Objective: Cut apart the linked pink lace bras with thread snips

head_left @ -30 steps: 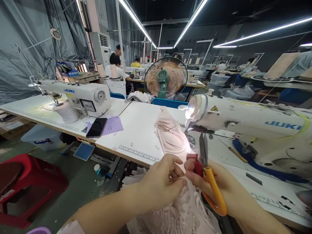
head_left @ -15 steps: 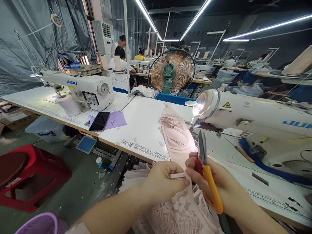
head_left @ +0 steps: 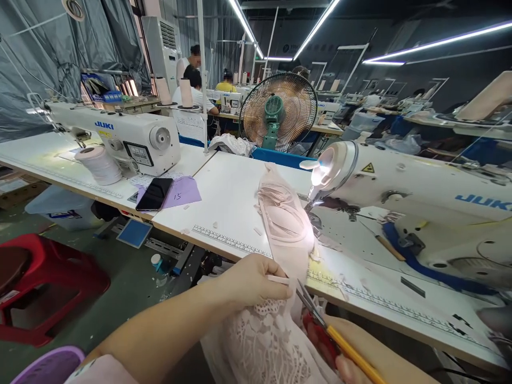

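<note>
Pinched in my left hand [head_left: 256, 282] is a narrow pale strap of the pink lace garment [head_left: 272, 341], which hangs over the table's front edge. My right hand [head_left: 352, 341] holds scissors [head_left: 332, 333] with orange and red handles. Their blades point up and left, slightly apart, with the tips close beside the strap and my left fingertips. A pink padded cup [head_left: 286, 216] of the garment lies on the white table [head_left: 228, 197], left of the sewing machine's lit needle area.
The near sewing machine [head_left: 400, 176] stands at right, another [head_left: 120, 138] at left beside a thread cone [head_left: 98, 165]. A phone [head_left: 154, 193] lies on purple fabric [head_left: 186, 193]. Behind are a fan [head_left: 276, 109] and people; a red stool [head_left: 52, 282] stands at lower left.
The scissors have swung from upright to slanting left, their tips now at the strap. My right hand has moved lower; my left hand still pinches the strap. The view has shifted slightly.
</note>
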Action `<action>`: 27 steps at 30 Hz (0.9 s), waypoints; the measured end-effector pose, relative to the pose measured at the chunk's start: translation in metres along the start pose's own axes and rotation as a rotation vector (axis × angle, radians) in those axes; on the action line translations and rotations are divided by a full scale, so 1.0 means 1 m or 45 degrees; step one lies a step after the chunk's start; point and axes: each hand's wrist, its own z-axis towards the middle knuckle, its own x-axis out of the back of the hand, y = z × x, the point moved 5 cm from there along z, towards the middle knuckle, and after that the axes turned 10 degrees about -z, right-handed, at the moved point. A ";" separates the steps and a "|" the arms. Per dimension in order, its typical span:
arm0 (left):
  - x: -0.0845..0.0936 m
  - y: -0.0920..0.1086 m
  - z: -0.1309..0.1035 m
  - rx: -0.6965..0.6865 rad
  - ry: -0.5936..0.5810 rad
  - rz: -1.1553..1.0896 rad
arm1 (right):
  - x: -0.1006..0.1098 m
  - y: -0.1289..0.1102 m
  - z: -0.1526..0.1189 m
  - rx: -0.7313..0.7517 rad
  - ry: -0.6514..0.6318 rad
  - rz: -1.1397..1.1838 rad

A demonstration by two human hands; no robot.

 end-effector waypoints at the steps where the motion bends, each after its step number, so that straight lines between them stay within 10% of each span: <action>1: 0.000 0.000 0.001 0.023 0.005 0.009 | 0.000 -0.002 0.001 0.007 0.004 -0.013; 8: 0.001 -0.001 0.004 0.164 0.055 0.023 | -0.003 -0.012 0.009 0.060 -0.211 -0.185; 20: 0.001 0.001 0.008 0.250 0.017 -0.137 | -0.004 -0.008 0.004 0.022 0.241 -0.280; 27: 0.001 0.003 0.009 0.251 0.011 -0.170 | -0.008 -0.005 0.002 0.061 0.218 -0.325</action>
